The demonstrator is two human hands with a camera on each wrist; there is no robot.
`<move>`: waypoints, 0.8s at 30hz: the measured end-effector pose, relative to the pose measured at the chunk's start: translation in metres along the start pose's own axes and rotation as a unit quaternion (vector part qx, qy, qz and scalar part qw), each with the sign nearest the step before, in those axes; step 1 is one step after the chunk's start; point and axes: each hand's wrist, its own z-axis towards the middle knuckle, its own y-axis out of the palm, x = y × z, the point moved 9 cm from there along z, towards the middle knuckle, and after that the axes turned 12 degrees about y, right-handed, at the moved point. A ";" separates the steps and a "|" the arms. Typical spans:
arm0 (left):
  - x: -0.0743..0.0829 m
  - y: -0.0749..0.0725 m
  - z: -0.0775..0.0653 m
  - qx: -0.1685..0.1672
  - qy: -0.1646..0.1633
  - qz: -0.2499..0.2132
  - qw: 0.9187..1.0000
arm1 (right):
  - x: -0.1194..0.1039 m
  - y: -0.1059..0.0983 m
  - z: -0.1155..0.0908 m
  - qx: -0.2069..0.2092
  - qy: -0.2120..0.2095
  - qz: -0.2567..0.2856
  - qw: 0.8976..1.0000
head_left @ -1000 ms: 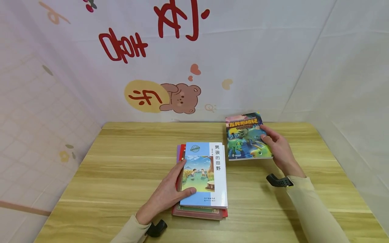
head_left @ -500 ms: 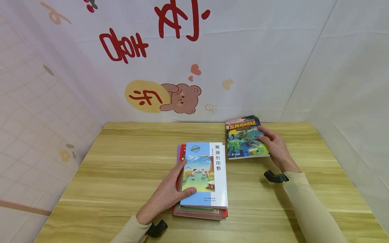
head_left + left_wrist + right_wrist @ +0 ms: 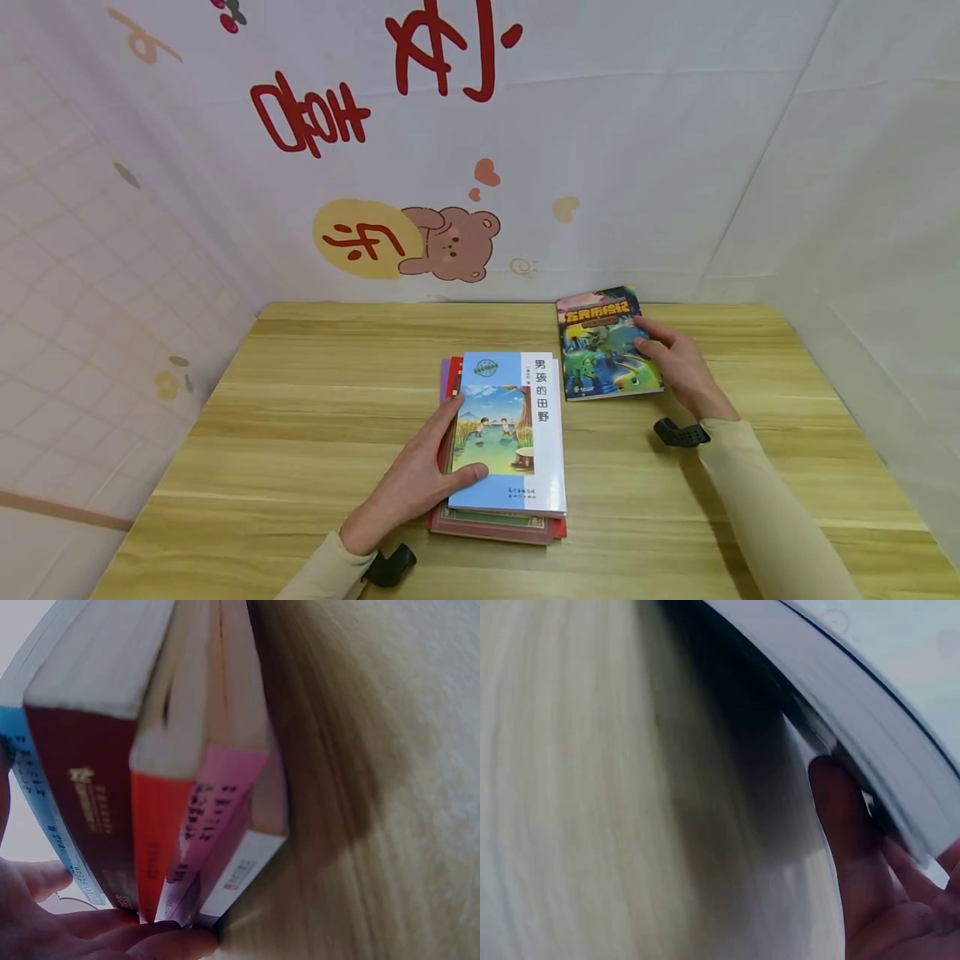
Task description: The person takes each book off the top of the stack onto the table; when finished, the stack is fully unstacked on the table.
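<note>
Glossy-covered top book [image 3: 507,432], wood-grain table [image 3: 315,400]

Place: a small cloth-walled booth; whether in a home or elsewhere cannot be told
Back cloth [image 3: 637,125]: white, creased, printed with a cartoon bear [image 3: 453,246], hearts [image 3: 487,172] and red characters [image 3: 311,114]
Left cloth [image 3: 82,275]: pale grid, flower print
Right cloth [image 3: 877,250]: plain whitish
Surface [image 3: 322,367]: wood-grained, set against the back cloth
</note>
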 end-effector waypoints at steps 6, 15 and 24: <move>-0.001 0.001 0.000 0.000 -0.002 -0.006 1.000 | -0.008 -0.004 0.000 0.039 -0.024 -0.137 0.989; 0.000 -0.001 0.001 0.002 -0.002 -0.004 1.000 | -0.016 0.002 0.005 0.064 -0.056 -0.256 0.963; 0.000 0.000 0.001 -0.007 0.002 0.004 1.000 | -0.015 0.006 0.009 0.072 -0.068 -0.298 0.950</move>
